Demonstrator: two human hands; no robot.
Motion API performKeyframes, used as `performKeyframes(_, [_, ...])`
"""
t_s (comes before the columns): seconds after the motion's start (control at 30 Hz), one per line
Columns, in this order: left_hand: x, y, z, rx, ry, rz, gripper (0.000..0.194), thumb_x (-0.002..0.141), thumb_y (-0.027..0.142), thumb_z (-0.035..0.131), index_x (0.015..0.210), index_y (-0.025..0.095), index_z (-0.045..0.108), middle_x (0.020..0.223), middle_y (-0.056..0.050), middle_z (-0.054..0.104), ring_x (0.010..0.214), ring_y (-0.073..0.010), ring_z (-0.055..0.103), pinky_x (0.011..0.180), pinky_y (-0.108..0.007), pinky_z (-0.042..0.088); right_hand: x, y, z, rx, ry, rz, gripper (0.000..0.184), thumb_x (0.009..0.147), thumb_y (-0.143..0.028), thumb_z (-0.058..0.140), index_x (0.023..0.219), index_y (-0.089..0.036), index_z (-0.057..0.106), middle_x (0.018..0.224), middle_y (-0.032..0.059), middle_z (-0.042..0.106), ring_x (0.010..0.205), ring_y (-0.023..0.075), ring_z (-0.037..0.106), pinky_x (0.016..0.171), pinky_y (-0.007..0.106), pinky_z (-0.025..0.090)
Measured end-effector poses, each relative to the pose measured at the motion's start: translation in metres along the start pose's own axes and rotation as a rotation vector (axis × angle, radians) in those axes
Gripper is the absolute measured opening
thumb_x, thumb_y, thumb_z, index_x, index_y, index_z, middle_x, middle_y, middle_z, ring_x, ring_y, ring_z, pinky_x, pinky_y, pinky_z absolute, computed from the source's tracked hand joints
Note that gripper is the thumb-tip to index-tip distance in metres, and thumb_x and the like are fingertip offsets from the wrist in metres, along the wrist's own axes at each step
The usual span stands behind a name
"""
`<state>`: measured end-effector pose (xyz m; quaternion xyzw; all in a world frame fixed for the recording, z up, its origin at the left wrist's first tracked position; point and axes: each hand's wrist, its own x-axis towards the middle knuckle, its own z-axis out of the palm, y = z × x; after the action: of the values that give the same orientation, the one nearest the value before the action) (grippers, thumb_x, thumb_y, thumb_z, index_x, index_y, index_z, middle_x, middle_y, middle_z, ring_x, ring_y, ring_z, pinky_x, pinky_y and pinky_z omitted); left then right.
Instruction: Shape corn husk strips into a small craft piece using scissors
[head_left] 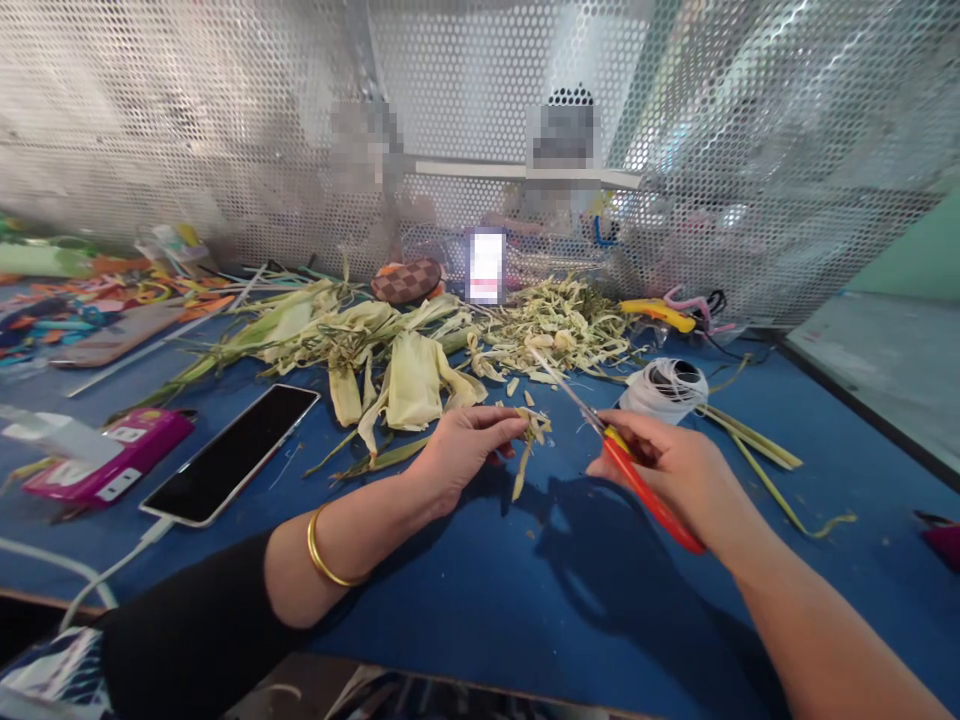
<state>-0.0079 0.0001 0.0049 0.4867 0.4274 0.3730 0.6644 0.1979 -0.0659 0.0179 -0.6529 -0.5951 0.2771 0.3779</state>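
My left hand (pixel 461 450) pinches a small bundle of corn husk strips (pixel 537 432) between thumb and fingers, one strip hanging down towards the table. In my right hand (pixel 679 465) is a pair of scissors (pixel 654 497) with red and yellow handles. Their blades point up and away, to the right of the bundle and apart from it. Large pale corn husks (pixel 415 380) lie just beyond my left hand. Behind the scissor tips spreads a heap of shredded husk (pixel 566 325). A spool of white string (pixel 664 388) stands right beside my right hand.
A phone (pixel 231 455) on a charging cable and a magenta power strip (pixel 124 455) lie at left. Perforated metal sheeting (pixel 465 90) closes off the table's back. Yellow-handled pliers (pixel 658 314) rest back right; loose husk stalks (pixel 757 437) lie right.
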Motion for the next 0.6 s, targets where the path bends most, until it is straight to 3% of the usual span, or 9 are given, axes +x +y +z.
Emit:
performKeyframes(0.13, [-0.006,-0.003,0.005,-0.152,-0.096,-0.123,0.026,0.057,0.031,0.08,0.078,0.016,0.074,0.073,-0.003,0.067,0.059,-0.008,0.054,0.056,-0.02,0.041,0.003,-0.004,0.014,0.378,0.017,0.092,0.052,0.056,-0.043,0.079,0.1,-0.019,0.064,0.075,0.0022,0.068,0.058,0.0147,0.059,0.052,0.027,0.048])
performKeyframes(0.27, [-0.009,-0.006,0.009,-0.184,-0.116,-0.16,0.026,0.057,0.028,0.081,0.078,0.016,0.073,0.075,-0.003,0.069,0.062,-0.0088,0.059,0.058,-0.02,0.044,0.004,-0.013,0.025,0.584,0.029,0.177,0.052,0.051,-0.033,0.083,0.097,-0.02,0.062,0.068,-0.003,0.063,0.05,0.0095,0.052,0.044,0.021,0.042])
performKeyframes(0.43, [-0.011,-0.007,0.011,-0.179,-0.14,-0.159,0.03,0.052,0.026,0.084,0.077,0.014,0.073,0.075,-0.004,0.07,0.066,-0.0117,0.063,0.072,-0.025,0.049,0.003,-0.018,0.031,0.638,0.009,0.205,0.049,0.048,-0.032,0.083,0.09,-0.02,0.062,0.063,-0.0053,0.059,0.045,0.0077,0.049,0.041,0.02,0.039])
performKeyframes(0.6, [-0.015,-0.005,0.014,-0.073,-0.209,-0.131,0.025,0.055,0.029,0.082,0.074,0.014,0.074,0.067,-0.003,0.068,0.06,-0.0102,0.058,0.066,-0.023,0.046,0.004,-0.017,0.034,0.581,-0.01,0.125,0.047,0.052,-0.035,0.081,0.091,-0.02,0.061,0.065,-0.0036,0.061,0.049,0.0089,0.051,0.045,0.021,0.043])
